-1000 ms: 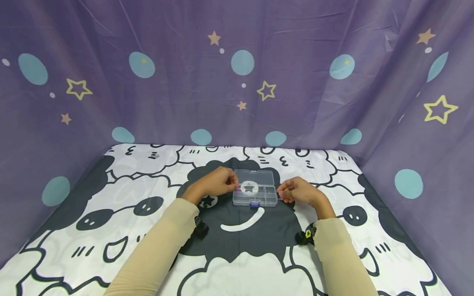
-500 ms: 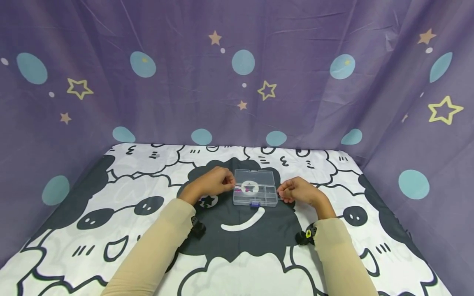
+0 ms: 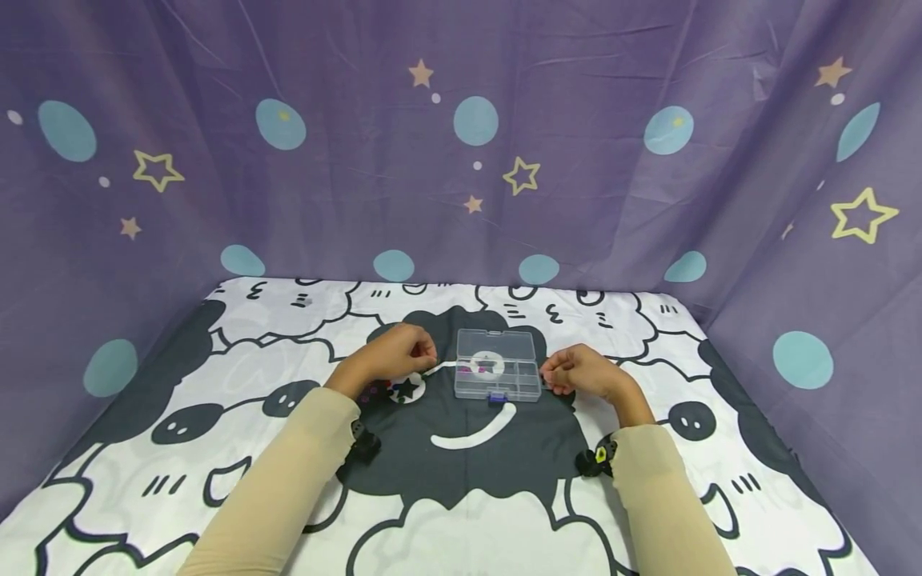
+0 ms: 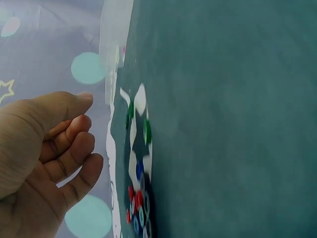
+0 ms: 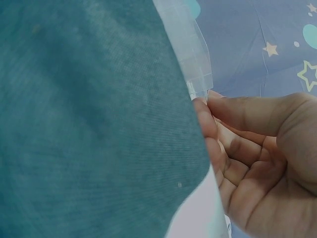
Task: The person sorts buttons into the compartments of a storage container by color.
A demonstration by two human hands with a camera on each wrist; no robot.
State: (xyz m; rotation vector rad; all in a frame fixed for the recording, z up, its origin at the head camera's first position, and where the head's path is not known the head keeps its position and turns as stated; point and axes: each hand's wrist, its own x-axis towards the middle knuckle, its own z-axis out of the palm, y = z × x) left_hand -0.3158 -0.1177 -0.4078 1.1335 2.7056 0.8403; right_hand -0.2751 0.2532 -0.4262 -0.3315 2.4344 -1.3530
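Observation:
A clear plastic compartment box (image 3: 475, 392) lies with its lid (image 3: 497, 344) raised at the back and a blue clasp (image 3: 497, 398) at the front. Pink pieces (image 3: 465, 369) sit in a left compartment. My left hand (image 3: 394, 352) hovers left of the box, apart from it; in the left wrist view the fingers are loosely bent with nothing visible between them. Small round pieces (image 4: 138, 203) in red, blue, green and dark tones lie below that hand, partly hidden in the head view. At the box's right side, thumb and fingers of my right hand (image 3: 585, 373) pinch its edge.
A cloth (image 3: 461, 472) with black and white cartoon sheep covers the table. Purple curtains (image 3: 360, 200) with stars and blue spots hang behind and at both sides. Each wrist wears a dark camera mount (image 3: 596, 460).
The left hand has moved away from the box to the left, towards the loose coloured pieces, leaving the pink pieces in the compartment uncovered. The right hand and the box have stayed put.

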